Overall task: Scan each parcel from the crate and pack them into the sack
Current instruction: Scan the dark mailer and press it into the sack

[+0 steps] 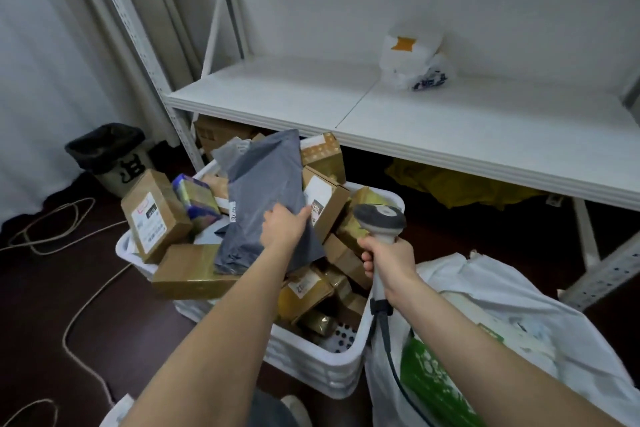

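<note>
Gripping the handle of a grey scanner (pixel 380 222), the right hand (pixel 388 262) hovers above the white sack (pixel 519 333), beside the white crate (pixel 322 371). The left hand (pixel 284 227) pinches a grey mailer (pixel 263 191) atop heaped cardboard boxes (pixel 156 215); beyond stand a white shelf (pixel 433 114) and black bin (pixel 104 149).

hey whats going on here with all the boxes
A person is sorting parcels. Their left hand grips a grey poly mailer held up over a white crate piled with cardboard boxes. Their right hand holds a corded barcode scanner pointed toward the crate. A white sack sits open beside the crate, on the person's right, with some items already inside.
</note>
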